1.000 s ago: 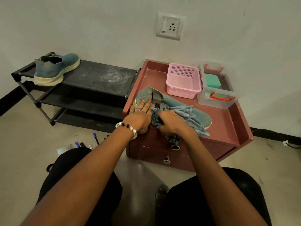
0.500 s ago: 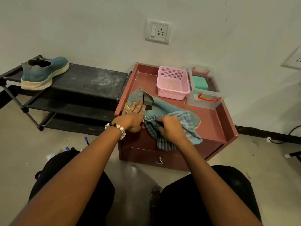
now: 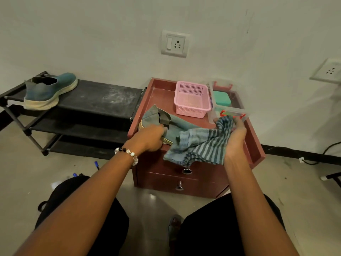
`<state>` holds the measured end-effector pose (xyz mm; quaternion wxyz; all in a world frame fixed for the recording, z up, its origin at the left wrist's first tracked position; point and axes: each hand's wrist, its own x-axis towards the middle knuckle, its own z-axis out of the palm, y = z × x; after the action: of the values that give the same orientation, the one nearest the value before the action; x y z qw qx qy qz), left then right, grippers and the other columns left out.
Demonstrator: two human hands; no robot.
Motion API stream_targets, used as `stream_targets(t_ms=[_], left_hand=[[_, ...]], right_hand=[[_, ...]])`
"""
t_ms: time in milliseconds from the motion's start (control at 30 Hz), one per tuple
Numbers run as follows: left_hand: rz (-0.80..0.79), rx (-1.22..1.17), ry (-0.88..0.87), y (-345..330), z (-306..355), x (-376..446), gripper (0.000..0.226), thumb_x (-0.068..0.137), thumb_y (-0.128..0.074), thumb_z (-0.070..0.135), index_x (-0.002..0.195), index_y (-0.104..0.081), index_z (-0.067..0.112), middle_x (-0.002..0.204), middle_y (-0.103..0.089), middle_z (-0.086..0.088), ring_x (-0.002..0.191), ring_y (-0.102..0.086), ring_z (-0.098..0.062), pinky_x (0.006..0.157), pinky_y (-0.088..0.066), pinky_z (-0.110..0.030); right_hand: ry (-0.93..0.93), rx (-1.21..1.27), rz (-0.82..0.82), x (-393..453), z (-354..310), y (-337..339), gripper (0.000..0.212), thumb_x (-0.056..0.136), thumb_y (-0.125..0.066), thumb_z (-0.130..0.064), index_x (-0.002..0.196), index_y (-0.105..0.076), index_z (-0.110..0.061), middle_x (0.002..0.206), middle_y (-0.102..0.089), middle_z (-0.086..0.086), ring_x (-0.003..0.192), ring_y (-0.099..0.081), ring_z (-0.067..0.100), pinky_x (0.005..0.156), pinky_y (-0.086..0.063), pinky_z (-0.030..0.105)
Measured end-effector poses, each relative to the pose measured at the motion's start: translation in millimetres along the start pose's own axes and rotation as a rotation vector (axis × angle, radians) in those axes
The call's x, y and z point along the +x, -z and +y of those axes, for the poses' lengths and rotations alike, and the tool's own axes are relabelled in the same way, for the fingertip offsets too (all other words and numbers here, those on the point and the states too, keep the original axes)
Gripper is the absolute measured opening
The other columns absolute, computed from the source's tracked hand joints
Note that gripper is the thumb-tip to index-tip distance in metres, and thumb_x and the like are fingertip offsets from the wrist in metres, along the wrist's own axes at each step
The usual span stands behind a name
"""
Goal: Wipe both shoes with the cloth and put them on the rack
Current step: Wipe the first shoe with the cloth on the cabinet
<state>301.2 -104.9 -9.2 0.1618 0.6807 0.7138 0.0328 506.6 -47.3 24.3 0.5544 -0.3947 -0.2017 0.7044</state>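
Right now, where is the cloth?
The cloth is in the right hand, over the toe of the shoe on the red cabinet.

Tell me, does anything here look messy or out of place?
A few pens lie loose on the floor below the rack, whose top shelf shows whitish dusty smears. Otherwise nothing stands out.

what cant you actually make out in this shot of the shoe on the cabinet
- Head view: the toe of the teal fabric shoe on the reddish-brown cabinet is covered by the striped blue-grey cloth.
- Head view: the right hand grips the cloth, which hides its fingertips.
- Head view: the left hand grips the shoe, but its fingertips are tucked out of sight.
- Head view: the clear plastic box is partly blocked by the cloth and right hand, contents unclear.
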Motion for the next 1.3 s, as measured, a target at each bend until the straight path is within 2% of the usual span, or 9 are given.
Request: stream_targets(t_ms=[133, 300, 400, 500, 600, 733, 867, 1133, 1300], left_hand=[[-0.026, 0.083, -0.023, -9.7, 5.2, 0.7, 0.047, 0.093, -0.048, 0.013, 0.139, -0.039, 0.007, 0.147, -0.035, -0.015, 0.134, -0.034, -0.033, 0.106, -0.036, -0.049], [-0.148, 0.213, 0.005, -22.9, 4.9, 0.0, 0.077, 0.094, -0.053, 0.02, 0.153, -0.004, 0.011, 0.16, 0.006, -0.011, 0.147, 0.005, -0.032, 0.116, -0.015, -0.052], [-0.163, 0.228, 0.016, -26.0, 3.9, -1.1, 0.085, 0.094, -0.055, 0.019, 0.153, 0.006, 0.013, 0.159, 0.017, -0.008, 0.146, 0.013, -0.029, 0.117, -0.008, -0.05], [-0.216, 0.222, 0.026, -25.6, 0.6, -1.9, 0.092, 0.093, -0.057, 0.02, 0.151, 0.015, 0.016, 0.156, 0.027, -0.003, 0.145, 0.02, -0.025, 0.117, -0.004, -0.05], [-0.243, 0.23, 0.036, -26.3, 0.0, -1.8, 0.096, 0.093, -0.057, 0.022, 0.149, 0.02, 0.016, 0.154, 0.032, -0.001, 0.143, 0.023, -0.024, 0.116, -0.003, -0.05], [-0.229, 0.228, 0.036, -28.0, -1.0, -3.8, 0.097, 0.092, -0.058, 0.02, 0.149, 0.021, 0.019, 0.153, 0.033, 0.001, 0.144, 0.023, -0.022, 0.116, -0.003, -0.051], [-0.243, 0.228, 0.031, -27.8, -1.4, -4.1, 0.099, 0.091, -0.059, 0.015, 0.148, 0.022, 0.018, 0.152, 0.035, 0.001, 0.143, 0.025, -0.023, 0.117, -0.001, -0.049], [-0.278, 0.257, 0.069, -29.8, 0.9, 0.7, 0.096, 0.09, -0.052, 0.003, 0.147, 0.025, 0.016, 0.15, 0.039, 0.001, 0.142, 0.026, -0.024, 0.116, -0.001, -0.049], [-0.304, 0.242, 0.056, -26.4, -1.5, 2.0, 0.093, 0.092, -0.05, 0.006, 0.147, 0.024, 0.016, 0.151, 0.037, 0.001, 0.143, 0.025, -0.022, 0.116, 0.001, -0.049]], right_hand=[[0.164, -0.214, -0.05, -4.5, -4.0, -4.1, 0.041, 0.07, -0.081, -0.017, 0.105, -0.063, -0.004, 0.086, -0.072, 0.009, 0.08, -0.071, 0.029, 0.071, -0.059, 0.041], [0.418, -0.387, -0.18, 1.3, -3.1, -0.8, 0.057, 0.064, -0.083, -0.003, 0.112, -0.054, -0.01, 0.103, -0.065, 0.006, 0.089, -0.067, 0.017, 0.076, -0.056, 0.032], [0.511, -1.35, -0.359, 13.0, 12.0, 8.0, 0.072, 0.065, -0.085, -0.018, 0.125, -0.046, -0.012, 0.127, -0.045, 0.001, 0.112, -0.045, 0.01, 0.089, -0.04, 0.012], [0.651, -2.031, -0.691, 22.6, 40.2, 18.7, 0.075, 0.069, -0.081, -0.023, 0.133, -0.043, -0.012, 0.14, -0.04, 0.006, 0.128, -0.037, 0.023, 0.105, -0.029, 0.027], [0.604, -2.131, -0.758, 21.1, 57.5, 19.7, 0.085, 0.072, -0.077, -0.014, 0.143, -0.033, -0.028, 0.146, -0.04, 0.003, 0.135, -0.034, 0.025, 0.112, -0.026, 0.047], [0.525, -2.157, -0.683, 21.6, 30.9, 13.3, 0.045, 0.079, -0.074, -0.024, 0.123, -0.062, -0.027, 0.116, -0.064, 0.009, 0.11, -0.057, 0.025, 0.085, -0.04, 0.023], [0.514, -2.208, -0.636, 20.9, 19.2, 10.6, 0.017, 0.08, -0.072, -0.022, 0.096, -0.072, -0.018, 0.093, -0.069, 0.008, 0.093, -0.061, 0.025, 0.068, -0.035, 0.022], [0.596, -2.009, -0.861, 25.4, 60.6, -15.1, 0.041, 0.082, -0.063, -0.009, 0.122, -0.063, -0.019, 0.118, -0.065, 0.01, 0.11, -0.057, 0.028, 0.094, -0.045, 0.033], [0.322, -2.213, -0.701, 30.8, 11.9, 1.5, 0.009, 0.075, -0.059, -0.003, 0.071, -0.064, -0.009, 0.07, -0.06, 0.006, 0.075, -0.055, 0.025, 0.064, -0.042, 0.028]])
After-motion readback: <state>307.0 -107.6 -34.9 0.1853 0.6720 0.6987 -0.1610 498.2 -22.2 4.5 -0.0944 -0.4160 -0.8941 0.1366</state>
